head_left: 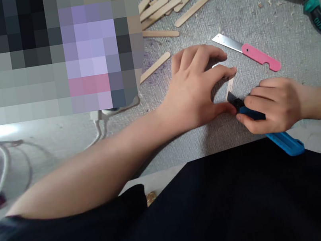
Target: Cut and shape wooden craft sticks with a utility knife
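My left hand [197, 86] presses down on a small wooden stick piece [230, 86] lying on the grey mat [255, 29], fingers and thumb pinched around it. My right hand [273, 105] is wrapped round a blue utility knife [284, 140], whose dark blade end [232, 99] touches the stick beside my left thumb. Most of the stick is hidden under my left fingers.
A pink-handled blade [246, 51] lies just beyond my hands. Several wooden craft sticks [174, 7] and shavings are scattered at the top. Teal-handled pliers [312, 5] sit at the top right. White cables [97, 126] run at the left. My dark-clothed lap [222, 208] fills the bottom.
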Demonstrator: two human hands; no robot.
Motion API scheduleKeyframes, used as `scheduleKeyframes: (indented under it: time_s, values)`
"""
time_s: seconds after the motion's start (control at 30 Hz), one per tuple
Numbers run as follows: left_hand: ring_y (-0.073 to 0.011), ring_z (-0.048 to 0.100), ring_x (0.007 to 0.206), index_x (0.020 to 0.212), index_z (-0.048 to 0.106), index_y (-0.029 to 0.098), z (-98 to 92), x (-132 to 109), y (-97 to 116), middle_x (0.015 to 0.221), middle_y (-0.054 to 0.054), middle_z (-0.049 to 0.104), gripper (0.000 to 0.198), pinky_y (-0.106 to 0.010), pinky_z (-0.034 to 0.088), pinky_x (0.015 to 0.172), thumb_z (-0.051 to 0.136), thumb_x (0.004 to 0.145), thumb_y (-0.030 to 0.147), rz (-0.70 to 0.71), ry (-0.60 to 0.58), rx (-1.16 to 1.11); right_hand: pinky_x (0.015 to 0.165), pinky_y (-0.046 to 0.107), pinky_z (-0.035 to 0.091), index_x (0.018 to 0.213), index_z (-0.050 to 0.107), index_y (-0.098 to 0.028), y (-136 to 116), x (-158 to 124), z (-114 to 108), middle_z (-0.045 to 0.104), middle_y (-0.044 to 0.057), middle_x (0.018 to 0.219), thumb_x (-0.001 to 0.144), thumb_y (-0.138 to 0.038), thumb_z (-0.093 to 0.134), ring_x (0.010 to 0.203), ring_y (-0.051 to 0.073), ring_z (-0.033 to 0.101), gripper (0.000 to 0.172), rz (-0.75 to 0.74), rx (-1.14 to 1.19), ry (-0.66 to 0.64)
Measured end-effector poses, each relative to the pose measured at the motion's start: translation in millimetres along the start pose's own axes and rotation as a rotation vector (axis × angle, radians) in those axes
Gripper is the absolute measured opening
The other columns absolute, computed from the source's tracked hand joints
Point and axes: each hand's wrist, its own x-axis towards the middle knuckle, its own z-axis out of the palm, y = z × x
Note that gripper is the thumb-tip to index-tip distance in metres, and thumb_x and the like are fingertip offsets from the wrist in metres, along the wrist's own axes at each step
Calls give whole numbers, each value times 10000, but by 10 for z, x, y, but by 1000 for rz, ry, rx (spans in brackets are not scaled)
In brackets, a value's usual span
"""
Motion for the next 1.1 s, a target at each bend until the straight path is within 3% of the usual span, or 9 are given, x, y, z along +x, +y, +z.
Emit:
scheduleKeyframes:
  time_s: [0.3, 0.53, 0.9, 1.1]
  values:
    - [-429, 600, 1497, 1441, 717, 327, -8, -14, 3, 1661, -147, 680, 618, -677, 458, 1199, 993, 944, 569, 5, 3, 22, 634, 356, 337, 1042, 750, -236, -20, 46, -114, 695, 8, 817, 1038, -195, 792, 746, 183, 477, 59, -49, -63, -73]
    - [-442, 606, 1491, 1458, 708, 302, -4, -16, -7, 1657, -169, 681, 662, -700, 477, 1201, 1014, 928, 554, 19, 9, 18, 615, 339, 331, 999, 695, -262, 35, 29, -100, 672, -23, 776, 1024, -206, 804, 709, 170, 458, 125, -78, -100, -22]
    - [-439, 604, 1501, 1471, 734, 273, -29, -4, 35, 1648, -171, 690, 605, -691, 471, 1226, 973, 974, 521, -7, -12, 13, 583, 350, 342, 1118, 722, -228, 70, 30, -82, 669, -18, 766, 993, -126, 817, 691, 184, 472, 187, -31, -45, 33]
    - [-427, 584, 1521, 1473, 711, 295, 23, -11, 3, 1672, -155, 676, 766, -646, 449, 1246, 1087, 854, 546, 5, 18, 17, 641, 335, 350, 1088, 739, -264, 117, 7, -130, 660, -37, 804, 1045, -142, 753, 722, 166, 475, 131, -9, -89, -11]
